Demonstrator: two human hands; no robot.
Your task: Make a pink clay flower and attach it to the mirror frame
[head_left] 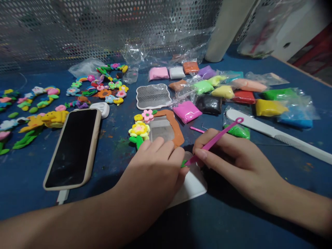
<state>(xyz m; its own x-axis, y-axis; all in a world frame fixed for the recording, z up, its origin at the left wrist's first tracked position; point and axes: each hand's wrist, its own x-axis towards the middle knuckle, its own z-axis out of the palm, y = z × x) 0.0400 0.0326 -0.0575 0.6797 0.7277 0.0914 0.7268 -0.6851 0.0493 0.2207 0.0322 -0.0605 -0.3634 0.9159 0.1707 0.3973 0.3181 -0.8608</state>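
My right hand (233, 159) grips a pink clay modelling tool (220, 135) like a pen, its tip pointing down to the left. That tip meets a small bit of green clay (184, 163), pinched in the fingers of my left hand (158, 166). Below both hands lies a white flat board (193, 185), partly covered by my left hand. Just beyond my left hand is a frame (178, 128) bordered in brown clay, with a yellow clay flower (139, 129) and a pink clay flower (147, 116) on its left side. My left hand hides its lower part.
At left lies a phone (72, 148) with a cable plugged in, beside a white earbud case (101, 109). Colourful clay pieces (103, 92) spread behind it. Bagged clay blocks (209, 104), a mirror-like framed plate (153, 97) and a white plastic knife (280, 135) lie farther back and right.
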